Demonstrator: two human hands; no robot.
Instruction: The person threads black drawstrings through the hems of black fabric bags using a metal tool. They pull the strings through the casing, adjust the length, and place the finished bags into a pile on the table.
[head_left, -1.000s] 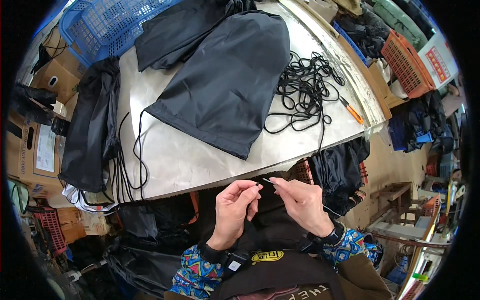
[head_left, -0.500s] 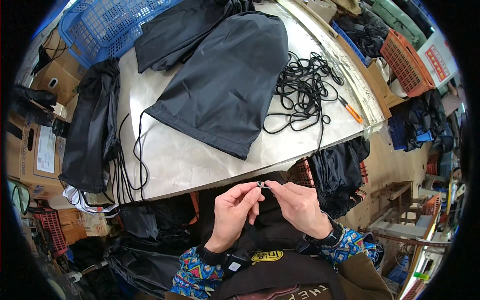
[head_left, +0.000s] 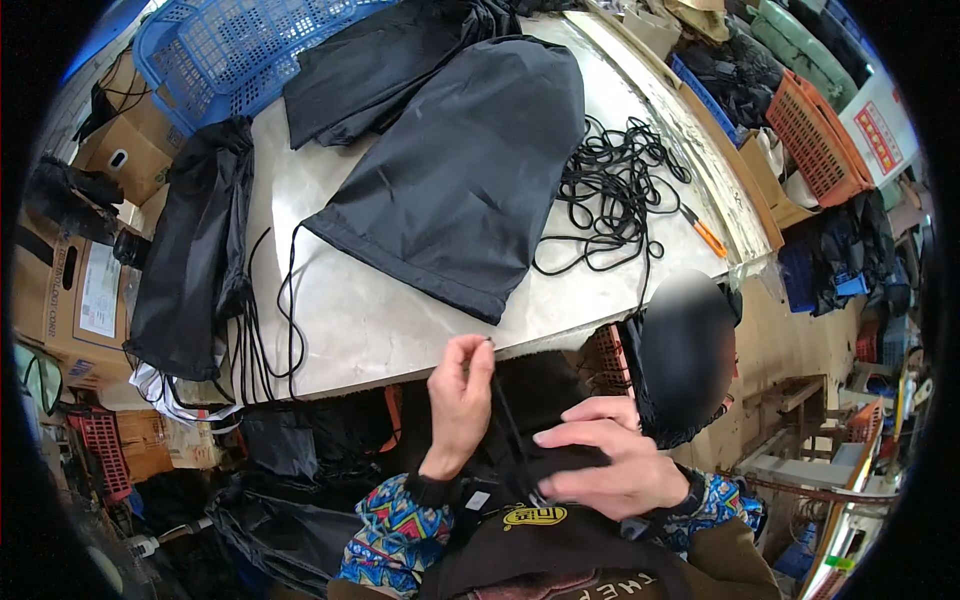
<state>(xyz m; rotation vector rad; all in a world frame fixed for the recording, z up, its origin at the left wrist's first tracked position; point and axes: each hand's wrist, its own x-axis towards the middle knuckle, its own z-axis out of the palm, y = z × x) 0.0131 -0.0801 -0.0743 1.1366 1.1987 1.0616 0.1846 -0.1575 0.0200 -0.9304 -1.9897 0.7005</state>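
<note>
My left hand (head_left: 461, 400) is raised near the front edge of the table, thumb and fingertips pinched on a thin black cord (head_left: 507, 405). The cord runs down from the pinch across my dark apron, where it is hard to follow. My right hand (head_left: 615, 460) is lower and to the right, its fingers apart and smeared by motion. Its lowest fingertip is close to the cord's lower stretch; whether they touch is unclear. Beyond the hands, a black drawstring bag (head_left: 460, 180) lies flat on the pale table (head_left: 350, 335), a cord coming from its left corner.
A heap of black cord (head_left: 620, 190) lies right of the bag, beside an orange-handled cutter (head_left: 708, 236). Another black bag (head_left: 195, 250) hangs over the table's left side. A blue basket (head_left: 240, 60) stands at the back left. Orange crates (head_left: 820, 140) are at the far right.
My hands were together, both pinching a small item. Now they are apart: the left has risen with the cord, and the right has dropped with its fingers spread. The view has shifted slightly.
</note>
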